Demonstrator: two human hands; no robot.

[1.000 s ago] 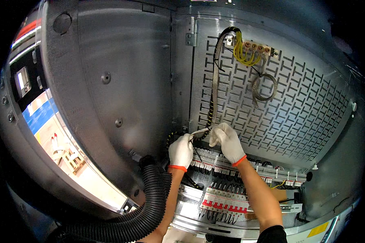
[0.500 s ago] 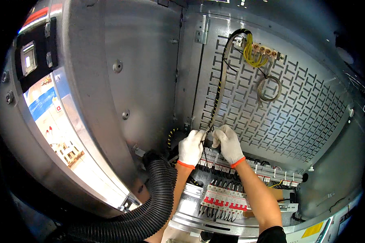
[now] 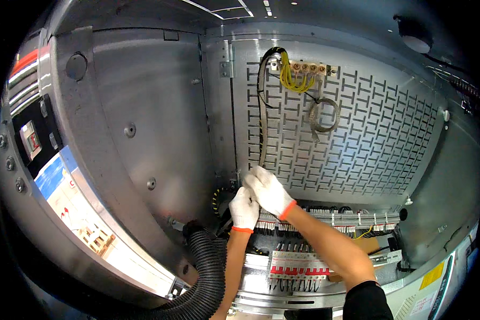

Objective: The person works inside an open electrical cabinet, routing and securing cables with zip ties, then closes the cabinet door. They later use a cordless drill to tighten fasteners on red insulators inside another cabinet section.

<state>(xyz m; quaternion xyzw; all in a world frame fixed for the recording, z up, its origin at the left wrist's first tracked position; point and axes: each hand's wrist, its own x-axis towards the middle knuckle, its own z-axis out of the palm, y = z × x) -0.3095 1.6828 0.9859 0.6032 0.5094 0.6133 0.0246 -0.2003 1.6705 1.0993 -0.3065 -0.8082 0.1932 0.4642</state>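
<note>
**Both gloved hands at the foot of a cable bundle inside a steel cabinet**

Grey sheet-steel electrical cabinet (image 3: 144, 122) filled the view, its door swung open at left. Perforated grey metal mounting plate (image 3: 368, 138) covered the back wall. Black corrugated plastic conduit hose (image 3: 208, 272) curved up from the lower edge to the cabinet's lower left corner. Row of white circuit breakers with red toggles (image 3: 296, 266) sat low, below a long grey terminal strip (image 3: 346, 218).

Dark bundled cable harness (image 3: 262, 106) ran down the plate's left edge from a brass terminal bar with yellow wires (image 3: 298, 72), ending at the hands. A small grey wire coil (image 3: 325, 114) hung on the plate nearby.

Right hand (image 3: 269, 189), white knit glove with orange cuff, was curled around the harness's lower end, apparently gripping it. Left hand (image 3: 244, 208), gloved alike, was just beneath and touching the right, fingers curled; could not tell what it held.
</note>
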